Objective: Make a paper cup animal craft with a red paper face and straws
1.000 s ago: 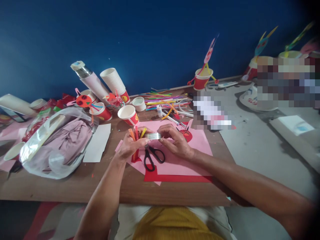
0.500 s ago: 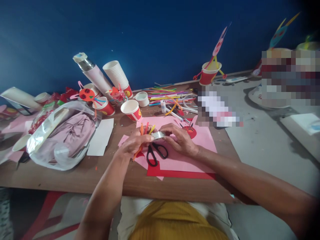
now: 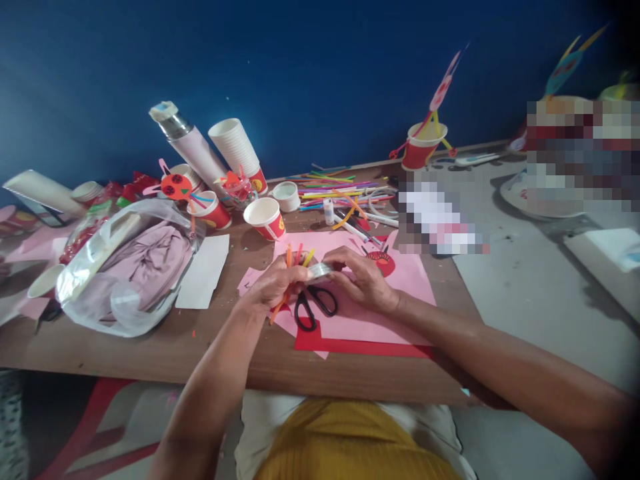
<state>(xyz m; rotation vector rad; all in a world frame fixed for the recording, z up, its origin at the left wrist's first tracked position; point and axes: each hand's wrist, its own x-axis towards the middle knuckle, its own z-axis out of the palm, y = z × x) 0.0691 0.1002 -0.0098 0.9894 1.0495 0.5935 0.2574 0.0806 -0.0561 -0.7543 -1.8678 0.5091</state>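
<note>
My left hand point(image 3: 273, 287) is closed around a few coloured straw pieces point(image 3: 296, 257), orange, red and yellow, that stick up past its fingers. A small clear tape roll point(image 3: 320, 271) is pinched between both hands, with my right hand point(image 3: 364, 281) closed on its right side. Both hands hover over pink paper point(image 3: 400, 280) lying on red paper point(image 3: 360, 347). Black scissors point(image 3: 315, 307) lie on the pink paper just below the hands.
Red-and-white paper cups point(image 3: 265, 217), a cup stack point(image 3: 235, 150), a flask point(image 3: 187, 143), loose coloured straws point(image 3: 335, 190) and a plastic bag with cloth point(image 3: 130, 267) crowd the wooden table point(image 3: 150, 353). A decorated cup point(image 3: 423, 148) stands at the back. A white sheet point(image 3: 204, 270) lies left.
Both hands kept their hold on the tape roll and straw pieces. The view shifted slightly, so everything sits a little further right and up in the picture.
</note>
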